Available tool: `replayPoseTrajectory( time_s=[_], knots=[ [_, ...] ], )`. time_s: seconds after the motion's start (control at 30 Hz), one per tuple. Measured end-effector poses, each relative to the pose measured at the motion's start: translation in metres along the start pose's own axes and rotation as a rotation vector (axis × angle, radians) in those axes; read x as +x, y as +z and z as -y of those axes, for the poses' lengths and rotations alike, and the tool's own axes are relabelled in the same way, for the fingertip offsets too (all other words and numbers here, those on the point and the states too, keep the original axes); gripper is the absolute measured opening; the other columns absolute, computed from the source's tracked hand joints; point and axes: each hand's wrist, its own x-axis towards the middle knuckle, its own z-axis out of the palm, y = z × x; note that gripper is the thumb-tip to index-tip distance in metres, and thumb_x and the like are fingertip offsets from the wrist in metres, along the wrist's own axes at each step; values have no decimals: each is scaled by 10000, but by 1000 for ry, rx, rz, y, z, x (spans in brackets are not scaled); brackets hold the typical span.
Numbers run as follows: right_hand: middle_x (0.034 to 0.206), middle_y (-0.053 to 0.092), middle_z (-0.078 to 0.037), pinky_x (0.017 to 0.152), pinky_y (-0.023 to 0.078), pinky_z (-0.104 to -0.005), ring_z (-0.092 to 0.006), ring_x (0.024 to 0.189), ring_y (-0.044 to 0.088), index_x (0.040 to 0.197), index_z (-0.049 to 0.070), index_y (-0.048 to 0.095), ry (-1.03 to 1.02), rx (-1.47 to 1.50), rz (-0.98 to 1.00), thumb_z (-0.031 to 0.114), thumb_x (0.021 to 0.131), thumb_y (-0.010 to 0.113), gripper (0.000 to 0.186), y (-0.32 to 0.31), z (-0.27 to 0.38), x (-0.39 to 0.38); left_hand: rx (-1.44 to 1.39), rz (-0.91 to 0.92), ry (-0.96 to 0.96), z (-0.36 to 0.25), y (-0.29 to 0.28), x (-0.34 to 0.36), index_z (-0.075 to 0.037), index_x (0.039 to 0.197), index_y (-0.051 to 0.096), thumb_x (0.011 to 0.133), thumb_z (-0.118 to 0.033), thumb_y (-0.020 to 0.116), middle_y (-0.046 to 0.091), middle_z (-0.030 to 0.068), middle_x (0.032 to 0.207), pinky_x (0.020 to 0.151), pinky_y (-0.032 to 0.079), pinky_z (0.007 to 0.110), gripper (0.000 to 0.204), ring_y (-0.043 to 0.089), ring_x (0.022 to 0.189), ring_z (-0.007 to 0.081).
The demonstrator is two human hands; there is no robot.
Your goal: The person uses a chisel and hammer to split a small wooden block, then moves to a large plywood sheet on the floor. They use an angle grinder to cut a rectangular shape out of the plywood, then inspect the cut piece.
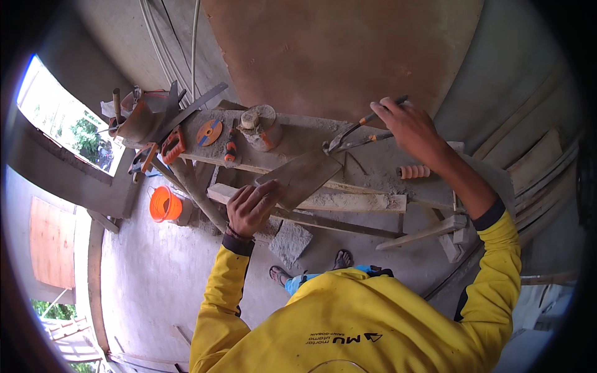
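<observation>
My left hand (250, 210) grips the near left end of a flat, thin, grey-brown tile (303, 180), fingers on top. The tile is held tilted over the front of a dusty wooden bench (311, 127). In my right hand (407, 127) is one handle of a pair of pincers (353, 128) with orange and black grips. Its second handle points below my fingers, apart from the first. The metal jaws are at the tile's far right corner; whether they bite on it is too small to tell.
On the bench are a dusty tub (261, 129), an orange disc (209, 132), an orange-handled tool (231, 149), handsaws (173, 144) and a ribbed orange piece (414, 171). An orange bucket (165, 204) stands on the floor at left. Timber beams (348, 202) run below the tile.
</observation>
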Motion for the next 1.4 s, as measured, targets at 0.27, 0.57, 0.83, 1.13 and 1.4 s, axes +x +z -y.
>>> replayPoseTrajectory(
  time_s=[0.27, 0.57, 0.83, 1.13, 1.4],
  knots=[
    [1213, 572, -51, 974, 513, -378, -214, 909, 675, 1317, 102, 578, -224, -168, -180, 101, 883, 579, 434, -25, 59, 26, -28, 7, 51, -1, 3, 2, -108, 1014, 718, 681, -105, 746, 729, 36, 1096, 643, 533, 308, 334, 666, 738, 181],
    [1141, 588, -8, 1034, 476, -412, -203, 881, 693, 1200, 109, 634, -345, -387, -234, 159, 911, 598, 296, -46, 72, 45, -3, 2, 104, -3, 4, 6, -114, 1036, 725, 688, -123, 743, 729, 41, 1110, 646, 530, 313, 348, 667, 748, 177],
    [1035, 579, 26, 1000, 439, -357, -142, 1035, 572, 1041, 153, 667, -480, -422, -210, 186, 905, 590, 160, -58, 81, 63, 16, 22, 125, -2, 1, 1, -108, 1021, 729, 693, -123, 731, 730, 50, 1110, 645, 527, 309, 328, 663, 748, 173],
    [863, 659, -48, 843, 528, -456, -256, 897, 666, 841, 123, 659, -306, 81, 105, 145, 843, 655, 23, 14, 49, 65, -65, -91, 28, -12, 7, -1, -91, 930, 697, 670, -32, 773, 740, 51, 968, 607, 523, 332, 277, 667, 697, 209],
    [917, 692, -141, 798, 509, -494, -361, 886, 675, 891, 47, 658, 180, 482, 221, 118, 800, 671, 116, 29, 34, -9, -25, -237, -336, -23, 24, -17, -117, 913, 697, 749, 5, 755, 744, 53, 945, 644, 542, 302, 212, 715, 751, 209]
  ],
)
